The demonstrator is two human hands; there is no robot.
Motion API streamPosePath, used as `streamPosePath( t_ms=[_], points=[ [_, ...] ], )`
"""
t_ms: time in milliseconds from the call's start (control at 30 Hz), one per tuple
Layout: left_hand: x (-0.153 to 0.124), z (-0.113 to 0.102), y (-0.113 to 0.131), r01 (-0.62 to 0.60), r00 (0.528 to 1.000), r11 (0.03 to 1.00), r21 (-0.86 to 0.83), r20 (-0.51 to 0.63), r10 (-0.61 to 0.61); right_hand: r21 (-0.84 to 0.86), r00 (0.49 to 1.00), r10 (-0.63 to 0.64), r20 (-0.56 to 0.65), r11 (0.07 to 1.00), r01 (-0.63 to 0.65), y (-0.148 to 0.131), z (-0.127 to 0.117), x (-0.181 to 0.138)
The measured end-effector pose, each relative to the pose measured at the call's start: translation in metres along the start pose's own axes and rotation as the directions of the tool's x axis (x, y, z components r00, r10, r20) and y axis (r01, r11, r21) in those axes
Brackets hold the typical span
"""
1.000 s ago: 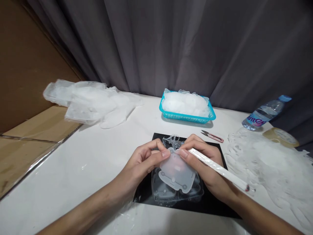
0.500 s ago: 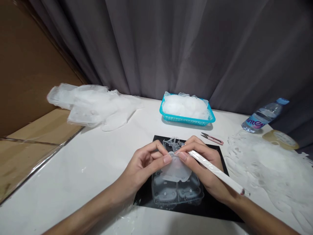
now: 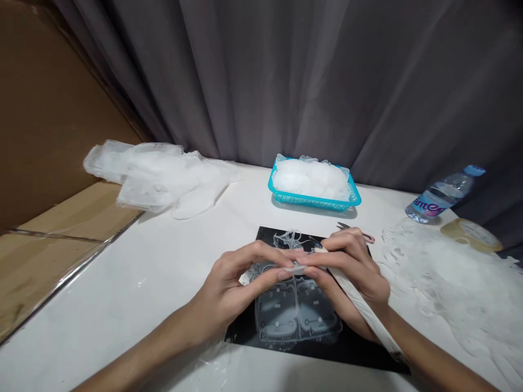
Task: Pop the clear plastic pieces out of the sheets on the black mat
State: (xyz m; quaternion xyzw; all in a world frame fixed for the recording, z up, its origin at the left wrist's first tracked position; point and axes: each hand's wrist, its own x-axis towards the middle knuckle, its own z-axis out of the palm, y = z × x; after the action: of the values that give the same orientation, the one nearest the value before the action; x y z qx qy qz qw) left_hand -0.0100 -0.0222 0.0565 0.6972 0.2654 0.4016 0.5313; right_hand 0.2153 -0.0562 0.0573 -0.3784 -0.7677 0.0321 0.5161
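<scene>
Over a black mat (image 3: 368,348), a small translucent soft plastic piece (image 3: 295,268) is held nearly edge-on. My left hand (image 3: 241,277) pinches its left side between thumb and fingers. My right hand (image 3: 355,272) pinches the other side. A long, slim white-handled tool (image 3: 363,310) also lies in my right hand, its handle running back along the wrist; the dark tip (image 3: 315,242) is partly covered by fingers, so its kind is unclear. Beneath both hands, a clear moulded sheet (image 3: 278,307) with rounded panels lies on the mat. Thin clear scraps (image 3: 291,238) are behind the fingers.
A blue basket (image 3: 314,202) filled with translucent pieces stands at the back. Pink-handled thread snips (image 3: 369,238) lie partly behind my right hand. To the right are a water bottle (image 3: 439,198), a tape roll (image 3: 469,234) and clear sheets (image 3: 461,283); more sheets (image 3: 163,174) are at left.
The translucent piece has tipped from facing me to nearly edge-on. My right hand has rolled and risen, now covering part of the snips, and the tool's handle has swung steeper.
</scene>
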Motion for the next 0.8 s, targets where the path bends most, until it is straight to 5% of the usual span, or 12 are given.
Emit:
streamPosePath(
  t_ms=[333, 533, 800],
  points=[
    [0.000, 0.000, 0.002, -0.051, 0.998, 0.998, -0.020, 0.021, 0.052, -0.080, 0.995, -0.093, -0.027, 0.993, 0.090, -0.001, -0.004, 0.002],
    [0.002, 0.001, 0.005, 0.087, 0.996, 0.987, -0.133, 0.022, -0.085, -0.052, 0.997, -0.074, -0.032, 0.996, 0.072, -0.002, -0.005, 0.003],
    [0.002, 0.006, -0.005, 0.281, 0.959, 0.867, -0.411, 0.163, -0.233, 0.073, 0.998, 0.042, -0.035, 0.997, -0.040, -0.002, 0.010, -0.010]
  ],
)
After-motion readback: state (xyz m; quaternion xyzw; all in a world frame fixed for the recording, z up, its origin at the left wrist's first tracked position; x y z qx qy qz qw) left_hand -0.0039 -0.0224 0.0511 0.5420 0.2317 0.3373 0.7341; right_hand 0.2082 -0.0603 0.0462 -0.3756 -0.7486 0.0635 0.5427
